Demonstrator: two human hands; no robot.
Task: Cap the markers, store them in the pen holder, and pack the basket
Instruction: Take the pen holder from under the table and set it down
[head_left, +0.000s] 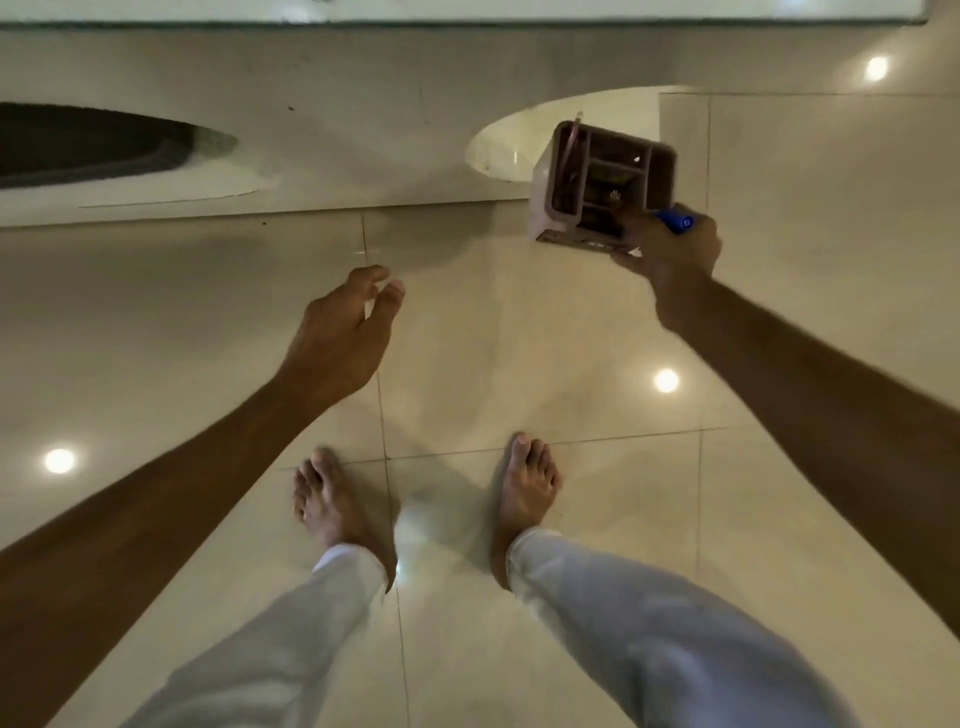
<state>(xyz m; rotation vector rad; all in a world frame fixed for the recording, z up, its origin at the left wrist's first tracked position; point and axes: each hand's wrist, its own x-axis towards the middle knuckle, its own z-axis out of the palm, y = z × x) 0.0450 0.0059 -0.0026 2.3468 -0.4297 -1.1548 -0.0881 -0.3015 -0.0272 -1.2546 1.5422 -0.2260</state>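
Note:
My right hand (670, 254) grips a brown plastic pen holder (602, 182) by its near corner, held in the air above the floor at the upper right. The holder's open compartments face me and small items lie inside it. A blue marker (675, 221) is pinched in the same hand, sticking out to the right past the holder's edge. My left hand (348, 332) hangs in the air at centre left, fingers loosely apart, holding nothing. No basket is in view.
I stand barefoot on glossy cream floor tiles (519, 364) in light trousers. A low white base or step (311, 156) runs across the far side. A dark mat (78, 140) lies at the far left.

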